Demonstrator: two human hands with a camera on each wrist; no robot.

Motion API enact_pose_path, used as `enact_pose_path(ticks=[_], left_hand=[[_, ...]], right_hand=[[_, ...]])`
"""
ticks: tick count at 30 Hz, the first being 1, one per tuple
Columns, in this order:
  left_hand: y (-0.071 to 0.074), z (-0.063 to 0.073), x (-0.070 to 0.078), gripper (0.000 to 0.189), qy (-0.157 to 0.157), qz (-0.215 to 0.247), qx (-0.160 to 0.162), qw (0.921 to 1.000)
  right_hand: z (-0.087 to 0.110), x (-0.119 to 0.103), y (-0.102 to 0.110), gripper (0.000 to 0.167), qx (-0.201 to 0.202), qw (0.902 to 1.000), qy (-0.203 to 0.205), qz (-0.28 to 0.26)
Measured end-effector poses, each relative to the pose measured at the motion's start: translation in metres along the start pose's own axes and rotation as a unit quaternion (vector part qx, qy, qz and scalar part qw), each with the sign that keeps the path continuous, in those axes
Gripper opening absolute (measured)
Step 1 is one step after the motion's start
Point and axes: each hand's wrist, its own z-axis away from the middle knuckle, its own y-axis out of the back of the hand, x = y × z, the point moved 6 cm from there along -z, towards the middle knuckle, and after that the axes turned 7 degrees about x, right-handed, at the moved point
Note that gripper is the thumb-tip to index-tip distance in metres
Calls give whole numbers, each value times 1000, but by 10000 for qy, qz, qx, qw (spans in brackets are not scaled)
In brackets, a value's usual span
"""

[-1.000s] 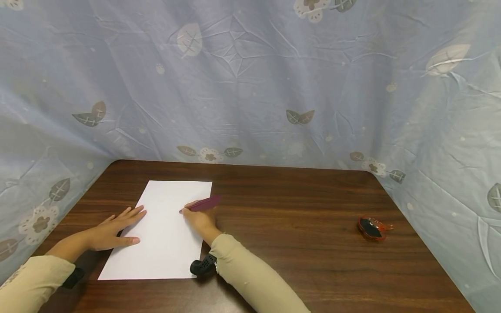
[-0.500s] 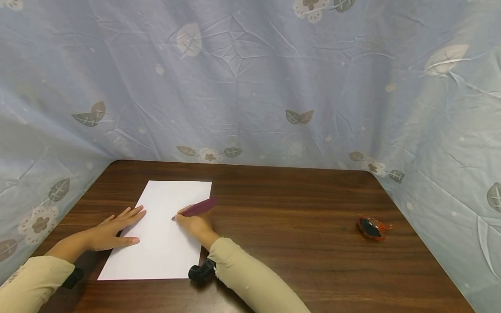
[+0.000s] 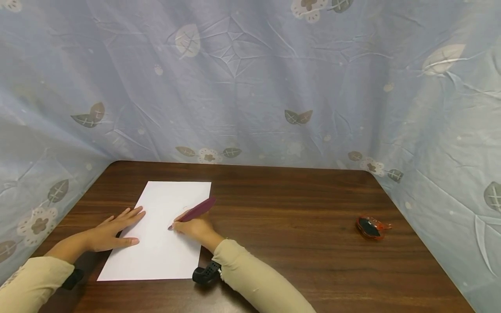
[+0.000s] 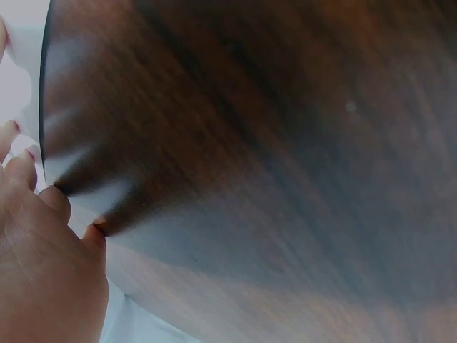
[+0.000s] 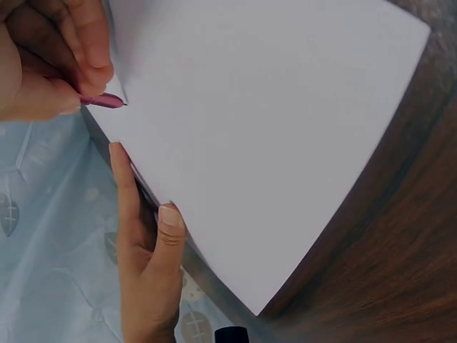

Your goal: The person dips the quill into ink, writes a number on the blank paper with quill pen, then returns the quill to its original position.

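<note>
A white sheet of paper (image 3: 156,256) lies on the brown table. My right hand (image 3: 197,226) pinches a maroon feather-shaped pen (image 3: 199,209) over the upper right part of the sheet. In the right wrist view the tip of the pen (image 5: 107,101) points down at the paper, and faint curved lines show near it in the head view. My left hand (image 3: 111,232) rests on the sheet's left edge with fingers spread. In the left wrist view only part of that hand (image 4: 50,264) shows, at the left border.
Far to the right on the wood-grain table (image 3: 293,261) lies a small orange-red object with a dark face (image 3: 369,227), its kind unclear. A pale blue patterned cloth (image 3: 250,87) hangs behind and beside the table.
My right hand and the pen have moved left and toward me across the paper. Faint lines now show on the sheet. The left hand stays in place.
</note>
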Motion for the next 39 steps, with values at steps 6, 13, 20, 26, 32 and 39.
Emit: enact_pose_path(ticks=[6, 13, 20, 26, 32, 39], left_hand=[[0, -2, 1, 80, -6, 24, -11, 10000], [0, -3, 2, 80, -5, 2, -6, 10000], [2, -3, 8, 80, -18, 83, -9, 10000], [1, -4, 7, 81, -56, 68, 13, 10000], [1, -2, 5, 81, -81, 78, 38, 9999], [3, 0, 4, 80, -33, 182, 58, 9998]], right_hand=[[2, 3, 7, 14, -302, 9965, -252, 736], [3, 4, 14, 12, -785, 9928, -430, 795], [4, 5, 25, 15, -1141, 9850, -505, 1190], [3, 5, 34, 13, -1230, 9868, -340, 996], [3, 6, 40, 11, -1269, 9887, -392, 699], [2, 3, 43, 11, -1400, 9889, -415, 288]])
